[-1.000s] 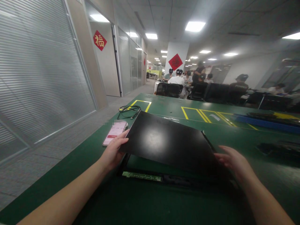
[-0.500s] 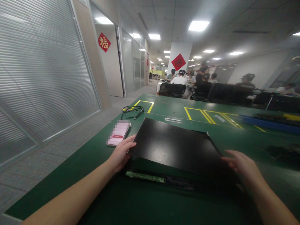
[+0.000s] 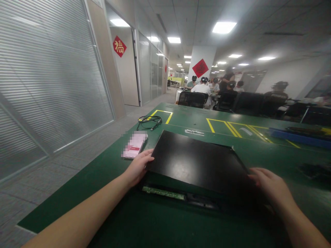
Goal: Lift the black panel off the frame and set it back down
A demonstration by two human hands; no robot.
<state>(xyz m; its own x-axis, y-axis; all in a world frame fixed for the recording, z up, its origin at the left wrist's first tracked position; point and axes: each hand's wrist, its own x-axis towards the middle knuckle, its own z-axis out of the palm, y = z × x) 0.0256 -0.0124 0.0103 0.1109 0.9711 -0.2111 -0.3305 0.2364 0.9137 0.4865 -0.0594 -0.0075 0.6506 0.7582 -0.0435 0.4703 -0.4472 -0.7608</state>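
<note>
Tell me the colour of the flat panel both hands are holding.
Black, with a dull sheen: the panel, gripped by the left hand and right hand; the head view shows it.

A long green bench marked with yellow tape lines runs toward a row of black office chairs at its far edge. Left of it lies a grey tiled floor beside a glass wall with closed blinds. Red diamond signs hang on the left wall and on a white pillar. Ceiling light panels glow overhead.
</note>
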